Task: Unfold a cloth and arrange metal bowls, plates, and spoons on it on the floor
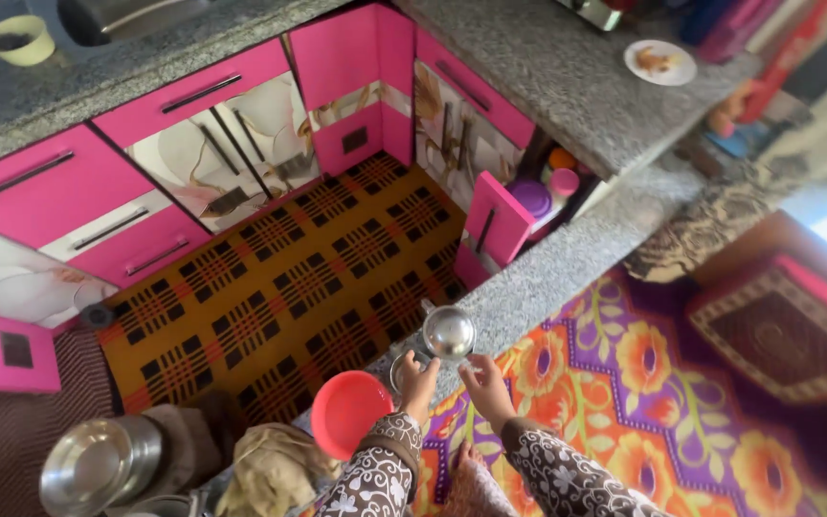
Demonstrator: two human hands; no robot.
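The kitchen floor is covered by an orange mat with black checks (279,278), and beside it runs a purple floral rug (643,383). Pink cabinets (50,187) with flower-patterned doors line the far side under a grey speckled granite tabletop (567,77). One pink drawer (498,222) stands pulled open; inside it sit a purple lidded container (531,196) and a pink-capped jar (564,182), with something orange behind them that is too small to make out. A second stretch of granite ledge (547,278) runs toward the person.

At the lower left a wide steel bowl (98,464) sits beside a crumpled beige cloth (275,469); what it holds cannot be told. A red plastic bowl (349,410) lies tilted just beside the left forearm. On the far tabletop rests a white plate (659,62) with a bit of brownish food, and at the top left a yellow cup (18,40), dark inside.

The small steel bowl (449,332) is up in front of the person, above the ledge's edge. The left hand (419,375) grasps it from below at its rim, and the right hand (485,381) has its fingertips pinching the same bowl's lower edge
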